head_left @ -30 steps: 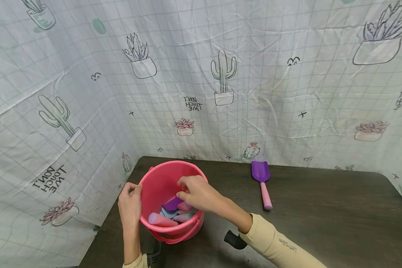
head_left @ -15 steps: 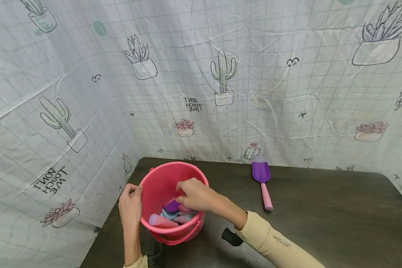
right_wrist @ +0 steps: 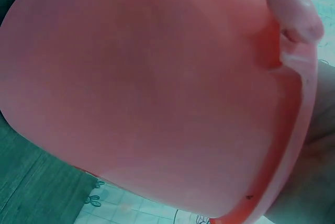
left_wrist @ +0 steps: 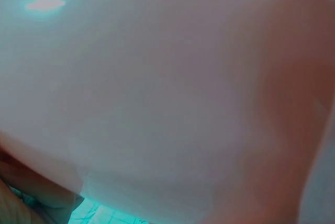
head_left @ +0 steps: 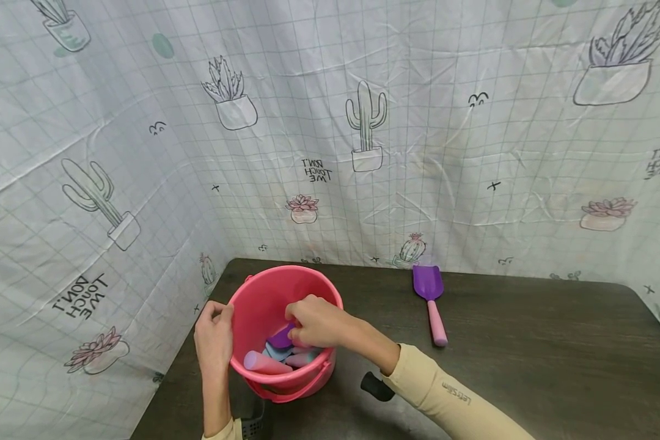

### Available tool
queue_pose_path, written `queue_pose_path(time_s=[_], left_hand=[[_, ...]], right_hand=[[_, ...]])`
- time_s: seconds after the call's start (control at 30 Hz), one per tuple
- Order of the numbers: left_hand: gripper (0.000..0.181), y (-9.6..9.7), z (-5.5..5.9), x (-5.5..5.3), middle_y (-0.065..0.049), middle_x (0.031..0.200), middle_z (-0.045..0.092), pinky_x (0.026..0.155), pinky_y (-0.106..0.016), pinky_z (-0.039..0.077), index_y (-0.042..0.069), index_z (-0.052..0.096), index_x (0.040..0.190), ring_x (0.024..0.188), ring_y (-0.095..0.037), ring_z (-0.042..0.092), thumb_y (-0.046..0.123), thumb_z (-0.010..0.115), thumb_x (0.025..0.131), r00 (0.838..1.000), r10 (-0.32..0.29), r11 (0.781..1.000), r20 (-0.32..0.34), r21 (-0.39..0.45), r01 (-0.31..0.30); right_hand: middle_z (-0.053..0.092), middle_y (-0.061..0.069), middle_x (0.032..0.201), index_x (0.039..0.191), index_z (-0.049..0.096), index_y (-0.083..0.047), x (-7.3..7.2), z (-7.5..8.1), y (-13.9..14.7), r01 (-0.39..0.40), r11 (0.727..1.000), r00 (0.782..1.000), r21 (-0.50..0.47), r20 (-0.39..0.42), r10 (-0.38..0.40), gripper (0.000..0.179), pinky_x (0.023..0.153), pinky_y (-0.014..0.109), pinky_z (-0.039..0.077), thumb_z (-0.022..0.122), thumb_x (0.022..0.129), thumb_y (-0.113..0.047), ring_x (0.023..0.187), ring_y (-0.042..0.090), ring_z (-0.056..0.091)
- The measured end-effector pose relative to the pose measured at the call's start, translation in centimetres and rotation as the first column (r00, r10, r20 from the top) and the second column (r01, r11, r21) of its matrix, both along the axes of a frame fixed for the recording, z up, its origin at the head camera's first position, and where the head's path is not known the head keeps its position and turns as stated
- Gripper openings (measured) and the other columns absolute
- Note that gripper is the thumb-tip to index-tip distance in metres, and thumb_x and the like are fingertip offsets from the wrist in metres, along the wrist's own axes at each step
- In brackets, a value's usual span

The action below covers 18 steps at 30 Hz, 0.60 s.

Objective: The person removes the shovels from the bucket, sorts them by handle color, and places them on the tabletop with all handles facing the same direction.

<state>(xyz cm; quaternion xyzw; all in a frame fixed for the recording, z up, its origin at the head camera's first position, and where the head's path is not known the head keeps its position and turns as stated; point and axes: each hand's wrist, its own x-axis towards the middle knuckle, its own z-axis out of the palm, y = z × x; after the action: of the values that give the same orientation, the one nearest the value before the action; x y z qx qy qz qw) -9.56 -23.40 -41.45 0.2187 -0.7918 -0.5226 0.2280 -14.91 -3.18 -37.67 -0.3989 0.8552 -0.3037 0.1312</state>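
A pink bucket (head_left: 258,299) leans with its mouth toward me in the head view. My left hand (head_left: 214,339) grips its left rim, fingers curled over the edge. My right hand (head_left: 319,321) reaches over the right rim and down inside, its bent fingers at a purple piece (head_left: 280,337). Whether those fingers pinch anything I cannot tell. Beside them lie a thick pink handle (head_left: 266,363), a light blue piece (head_left: 277,351) and a pink-and-teal piece (head_left: 302,359). In the right wrist view the bucket wall (right_wrist: 146,93) covers most of the picture.
On the dark table (head_left: 528,342) to the right lies a purple scoop (head_left: 429,287) with a pink handle. A printed cloth (head_left: 418,140) hangs behind and along the left. The bucket's handle (head_left: 302,391) hangs down at its front.
My right hand has moved slightly left and lower inside the bucket, closer to the purple piece. The left hand stays at the rim.
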Motion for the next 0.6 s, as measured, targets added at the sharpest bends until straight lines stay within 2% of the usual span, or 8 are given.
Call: queue_pose_path(time_s=[0.17, 0.3, 0.6], left_hand=[[0.024, 0.00, 0.07, -0.05, -0.018, 0.077, 0.071, 0.052, -0.028, 0.046, -0.001, 0.063, 0.101, 0.065, -0.026, 0.064, 0.020, 0.052, 0.104, 1.000, -0.002, 1.000, -0.001, -0.001, 0.002], [0.024, -0.01, 0.08, 0.00, -0.017, 0.078, 0.071, 0.053, -0.029, 0.046, 0.000, 0.062, 0.101, 0.066, -0.026, 0.064, 0.021, 0.052, 0.105, 1.000, -0.005, 1.000, 0.005, 0.002, 0.005], [0.024, 0.08, 0.09, -0.06, -0.020, 0.082, 0.072, 0.055, -0.029, 0.047, 0.000, 0.062, 0.102, 0.071, -0.032, 0.065, 0.022, 0.052, 0.105, 1.000, -0.007, 1.000, 0.014, -0.003, 0.007]], right_hand=[[0.057, -0.002, 0.065, 0.102, 0.072, -0.001, -0.23, -0.05, -0.20, -0.012, 1.000, 1.000, 0.013, 0.016, 0.012, 0.013, 0.055, 0.018, 0.044, 0.070, 0.089, -0.004, 0.054, 0.007, 0.049], [0.056, -0.003, 0.062, 0.109, 0.073, 0.000, -0.34, -0.14, -0.34, -0.018, 0.999, 0.999, 0.028, 0.035, 0.017, 0.019, 0.056, 0.018, 0.045, 0.070, 0.090, -0.004, 0.051, 0.007, 0.048], [0.061, -0.001, 0.066, 0.114, 0.073, 0.002, -0.65, 0.00, -0.63, -0.040, 0.997, 0.998, 0.068, 0.056, 0.036, 0.026, 0.058, 0.019, 0.045, 0.074, 0.090, -0.008, 0.054, 0.008, 0.051]])
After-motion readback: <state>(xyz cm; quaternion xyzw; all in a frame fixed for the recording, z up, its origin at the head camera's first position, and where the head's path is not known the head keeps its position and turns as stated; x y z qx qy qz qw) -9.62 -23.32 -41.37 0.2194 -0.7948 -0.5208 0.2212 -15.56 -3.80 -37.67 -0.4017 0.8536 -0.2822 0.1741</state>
